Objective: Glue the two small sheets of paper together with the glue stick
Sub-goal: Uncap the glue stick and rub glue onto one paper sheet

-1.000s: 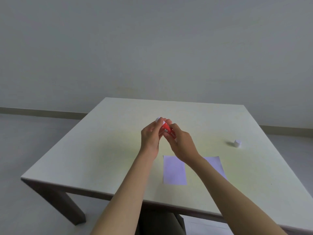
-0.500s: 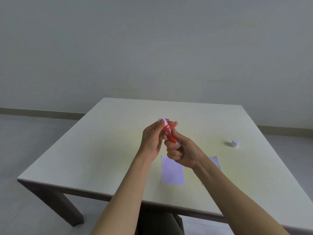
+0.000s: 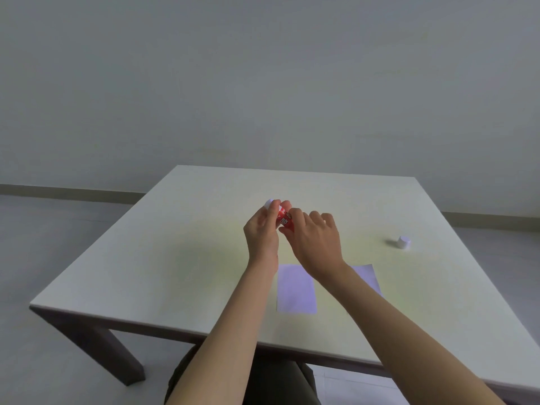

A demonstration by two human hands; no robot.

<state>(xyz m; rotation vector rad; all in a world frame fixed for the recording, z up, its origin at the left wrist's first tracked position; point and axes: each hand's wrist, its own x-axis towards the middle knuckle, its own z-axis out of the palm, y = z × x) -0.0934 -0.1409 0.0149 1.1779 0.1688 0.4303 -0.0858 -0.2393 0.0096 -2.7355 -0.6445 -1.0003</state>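
A red glue stick (image 3: 283,219) with a white tip is held up above the middle of the table, between both hands. My left hand (image 3: 261,238) grips its upper part with thumb and fingers. My right hand (image 3: 314,242) holds its lower end from the right, palm down, and hides the base. Two small white sheets lie flat near the front edge: the left sheet (image 3: 295,288) is in full view, while the right sheet (image 3: 366,276) is partly covered by my right forearm. The white cap (image 3: 403,242) stands alone at the right.
The pale table (image 3: 163,258) has a dark leg at its front left corner. Grey floor and a plain wall surround it. My lap shows under the front edge.
My right hand has turned from a fist below the glue stick to a palm-down grip at its lower end. The stick stays in the left hand's fingers.
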